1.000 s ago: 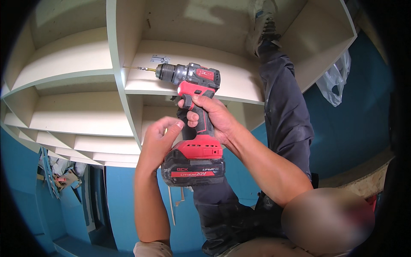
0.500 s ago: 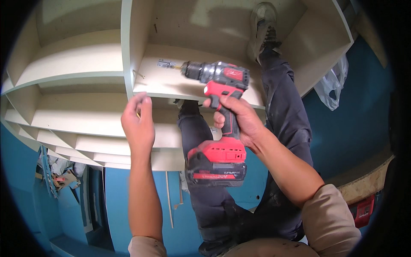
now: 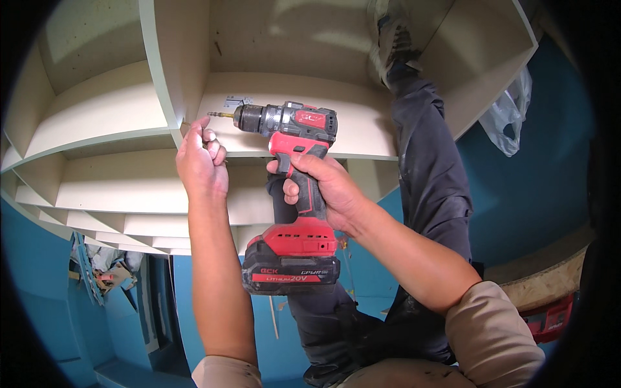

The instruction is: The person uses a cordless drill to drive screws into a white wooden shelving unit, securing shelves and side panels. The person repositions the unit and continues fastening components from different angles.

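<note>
2 bare hands are working at a pale cream shelf unit (image 3: 116,110) lying on its side. The right hand (image 3: 323,187) is wrapping tightly around the grip of a red and black cordless drill (image 3: 294,187), with the forefinger lying at the trigger. The drill is pointing left, its battery pack hanging low over the person's dark trouser leg (image 3: 427,174), and its gold-coloured bit (image 3: 220,115) is reaching toward the front edge of an upright divider panel (image 3: 171,58).

The left hand (image 3: 202,161) is pressing against that same divider edge, fingers curled and pinched just beside the bit tip; whether something small is sitting between the fingertips I cannot tell. A small metal bracket (image 3: 237,101) is sitting on the shelf board just behind the drill's chuck.

1 shoe (image 3: 391,39) is resting inside the upper compartment. A clear plastic bag (image 3: 511,119) is hanging off the unit's right corner, well apart from both hands.
</note>
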{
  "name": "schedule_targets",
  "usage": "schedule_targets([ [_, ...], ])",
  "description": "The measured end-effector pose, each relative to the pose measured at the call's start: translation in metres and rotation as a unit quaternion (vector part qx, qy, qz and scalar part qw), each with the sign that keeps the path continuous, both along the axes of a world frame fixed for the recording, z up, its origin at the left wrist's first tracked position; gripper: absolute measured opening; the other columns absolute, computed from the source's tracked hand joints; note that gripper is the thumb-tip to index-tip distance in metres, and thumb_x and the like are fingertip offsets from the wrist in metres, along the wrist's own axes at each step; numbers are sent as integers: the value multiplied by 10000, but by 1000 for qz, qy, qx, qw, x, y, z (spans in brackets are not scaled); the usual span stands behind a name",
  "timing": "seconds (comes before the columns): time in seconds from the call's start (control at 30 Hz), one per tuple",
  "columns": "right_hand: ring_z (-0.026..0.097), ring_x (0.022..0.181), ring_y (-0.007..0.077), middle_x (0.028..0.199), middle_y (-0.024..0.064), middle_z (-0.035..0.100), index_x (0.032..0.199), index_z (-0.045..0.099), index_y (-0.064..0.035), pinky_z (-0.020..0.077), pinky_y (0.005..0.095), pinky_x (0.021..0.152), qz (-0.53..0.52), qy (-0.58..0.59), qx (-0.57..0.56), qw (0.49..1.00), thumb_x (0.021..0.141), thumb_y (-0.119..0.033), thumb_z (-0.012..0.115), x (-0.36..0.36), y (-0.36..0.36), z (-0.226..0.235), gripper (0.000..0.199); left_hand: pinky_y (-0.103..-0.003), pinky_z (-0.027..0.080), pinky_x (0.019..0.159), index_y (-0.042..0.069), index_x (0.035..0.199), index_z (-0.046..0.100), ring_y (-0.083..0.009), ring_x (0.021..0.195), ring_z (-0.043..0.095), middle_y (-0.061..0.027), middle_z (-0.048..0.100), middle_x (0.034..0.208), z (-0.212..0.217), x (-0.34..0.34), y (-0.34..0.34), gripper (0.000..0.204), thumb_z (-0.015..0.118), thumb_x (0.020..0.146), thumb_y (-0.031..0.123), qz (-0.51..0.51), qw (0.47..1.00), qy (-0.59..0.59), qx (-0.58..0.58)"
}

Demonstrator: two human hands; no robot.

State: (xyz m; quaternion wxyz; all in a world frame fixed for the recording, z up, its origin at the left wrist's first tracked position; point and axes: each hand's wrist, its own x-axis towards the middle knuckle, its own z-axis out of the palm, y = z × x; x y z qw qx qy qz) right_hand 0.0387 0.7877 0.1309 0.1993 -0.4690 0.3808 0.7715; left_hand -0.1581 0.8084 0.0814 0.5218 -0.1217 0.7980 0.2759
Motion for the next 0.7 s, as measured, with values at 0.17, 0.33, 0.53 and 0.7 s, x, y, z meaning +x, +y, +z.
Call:
schedule_targets([
  [0.17, 586, 667, 114, 1069, 118, 637, 1257, 502, -24, 530, 268, 608, 28, -2, 31, 999, 959, -194, 579, 1, -6, -2, 351, -216, 268, 431, -40, 1071, 576, -53, 514, 364, -74, 579, 790, -5, -9, -9, 277, 513, 1011, 224, -74, 996, -4, 41],
  [0.33, 587, 668, 118, 1066, 122, 640, 1259, 504, -21, 529, 265, 601, 34, -2, 27, 999, 960, -190, 579, 0, -8, 0, 352, -216, 270, 430, -41, 1065, 581, -55, 506, 378, -67, 580, 781, -11, -8, -12, 298, 539, 1005, 248, -46, 997, -7, 64],
  [0.53, 583, 647, 118, 1068, 132, 643, 1237, 512, -21, 521, 275, 585, 31, -3, 24, 999, 945, -186, 586, -3, -11, -3, 344, -214, 281, 431, -45, 1058, 581, -58, 508, 380, -45, 553, 733, -13, -2, -11, 293, 540, 1004, 241, -49, 997, 9, 58],
  [0.7, 577, 660, 112, 1080, 134, 633, 1267, 496, -8, 525, 263, 589, 11, 25, 26, 999, 963, -189, 575, 0, -9, -5, 362, -214, 289, 430, -43, 1049, 579, -57, 517, 383, -34, 541, 716, -14, -6, -12, 286, 539, 1005, 237, -40, 996, -10, 80],
])
